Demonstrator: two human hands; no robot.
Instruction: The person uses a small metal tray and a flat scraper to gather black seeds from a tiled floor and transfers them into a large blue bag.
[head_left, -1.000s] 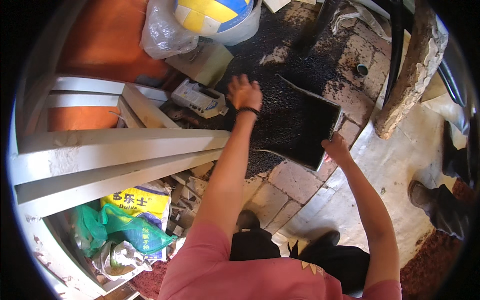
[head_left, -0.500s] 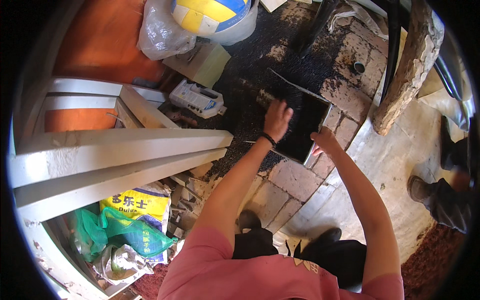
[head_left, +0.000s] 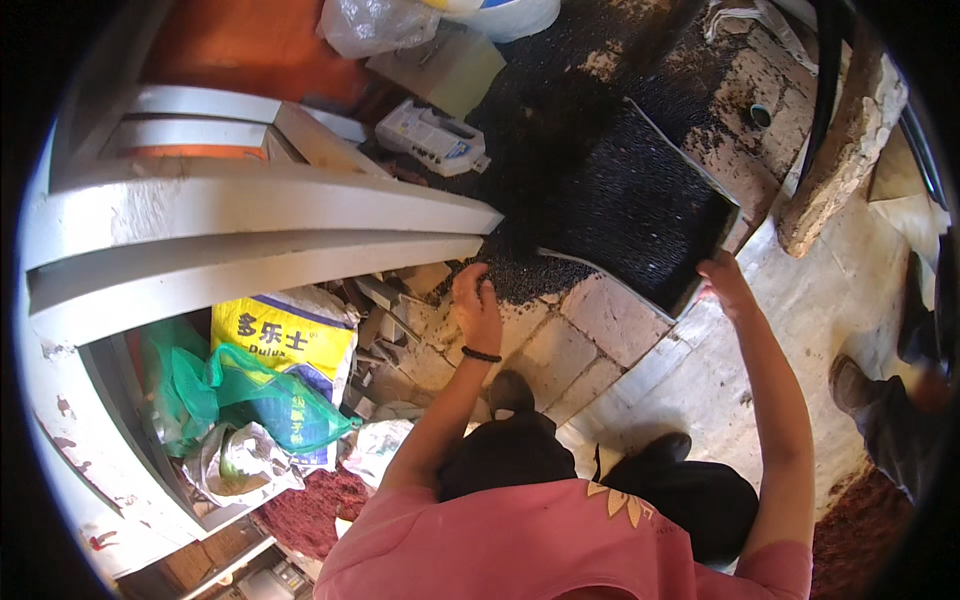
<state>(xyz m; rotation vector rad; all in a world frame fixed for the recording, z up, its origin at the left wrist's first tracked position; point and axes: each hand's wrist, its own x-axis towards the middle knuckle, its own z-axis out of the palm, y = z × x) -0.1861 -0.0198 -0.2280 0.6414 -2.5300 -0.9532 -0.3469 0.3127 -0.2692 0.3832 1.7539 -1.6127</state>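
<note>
While the right hand (head_left: 730,284) gripped a pale-rimmed, black rectangular pan (head_left: 724,232), apparently gathering loose black granules (head_left: 525,278), the empty, half-open left hand (head_left: 478,308) likely needed to sweep.

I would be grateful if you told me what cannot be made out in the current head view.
All in the head view:
Right hand: some fingers are hidden by the hand itself and the rim of the tray.
Tray floor: obscured by darkness and blur.
Dark granules: too small to identify.
Clear plastic bag: top cut off by the upper edge.
Other person's leg: the rest is lost beyond the dark fisheye rim.
</note>
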